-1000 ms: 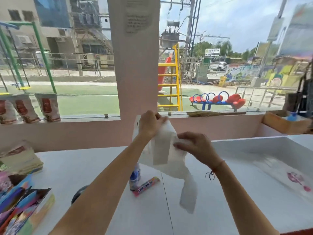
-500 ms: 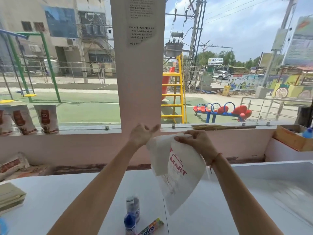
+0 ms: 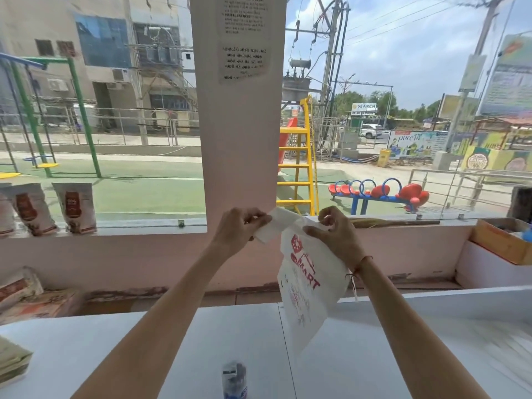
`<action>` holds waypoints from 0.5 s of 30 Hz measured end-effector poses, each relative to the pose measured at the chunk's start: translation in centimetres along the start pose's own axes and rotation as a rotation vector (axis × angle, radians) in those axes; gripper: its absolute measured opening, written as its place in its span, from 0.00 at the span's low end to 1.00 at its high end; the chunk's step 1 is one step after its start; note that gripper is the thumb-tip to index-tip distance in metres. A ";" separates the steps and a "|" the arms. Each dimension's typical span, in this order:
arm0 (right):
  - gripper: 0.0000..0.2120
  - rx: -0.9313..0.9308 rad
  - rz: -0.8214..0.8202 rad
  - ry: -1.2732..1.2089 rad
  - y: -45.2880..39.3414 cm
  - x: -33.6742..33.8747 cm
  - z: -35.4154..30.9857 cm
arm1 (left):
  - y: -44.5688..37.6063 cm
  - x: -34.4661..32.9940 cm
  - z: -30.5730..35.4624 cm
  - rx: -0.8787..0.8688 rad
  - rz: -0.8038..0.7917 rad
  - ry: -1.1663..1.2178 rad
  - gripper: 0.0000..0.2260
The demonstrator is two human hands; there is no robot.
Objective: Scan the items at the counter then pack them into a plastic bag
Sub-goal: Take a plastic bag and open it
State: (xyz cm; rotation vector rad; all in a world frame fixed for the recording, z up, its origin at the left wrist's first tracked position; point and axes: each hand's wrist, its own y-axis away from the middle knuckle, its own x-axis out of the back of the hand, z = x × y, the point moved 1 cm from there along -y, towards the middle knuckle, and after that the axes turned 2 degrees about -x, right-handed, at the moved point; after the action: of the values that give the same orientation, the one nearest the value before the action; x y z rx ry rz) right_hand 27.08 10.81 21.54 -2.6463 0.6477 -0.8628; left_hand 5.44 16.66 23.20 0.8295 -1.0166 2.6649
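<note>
A white plastic bag with red "MART" print hangs in the air above the white counter. My left hand pinches one top handle of the bag. My right hand grips the other side of the bag's top, a hand's width to the right. Both hands are raised at window-sill height. A small bottle with a dark body and a label stands on the counter at the bottom edge, between my forearms. The candy roll is out of view.
Pouches stand on the window sill at left. More packets lie at the counter's left end. A cardboard box sits on a raised white ledge at right. A pillar with a paper notice rises straight ahead.
My hands have lifted the bag higher and pulled its top edges apart. The view has tilted up, so the candy roll and one bottle have left the frame.
</note>
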 end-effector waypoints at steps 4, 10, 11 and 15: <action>0.11 0.038 0.025 -0.083 -0.6 0.2 0.3 | -0.8 0.7 -1.7 0.014 0.029 0.091 0.13; 0.10 0.277 0.081 0.455 -1.0 -2.3 0.2 | -1.5 -0.4 -2.1 0.035 0.078 0.134 0.14; 0.11 0.314 0.060 0.508 -0.9 -2.9 0.1 | -1.5 -0.7 -2.0 0.069 0.055 0.235 0.15; 0.21 0.376 -0.029 0.758 -0.6 -4.8 0.3 | -1.9 -0.8 -1.9 0.271 -0.039 0.750 0.17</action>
State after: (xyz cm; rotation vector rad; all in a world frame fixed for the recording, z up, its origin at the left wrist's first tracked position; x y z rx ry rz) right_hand 23.97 13.71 19.25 -1.9557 0.5265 -1.8150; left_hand 5.95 19.32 22.66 -0.1468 -0.4501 2.7315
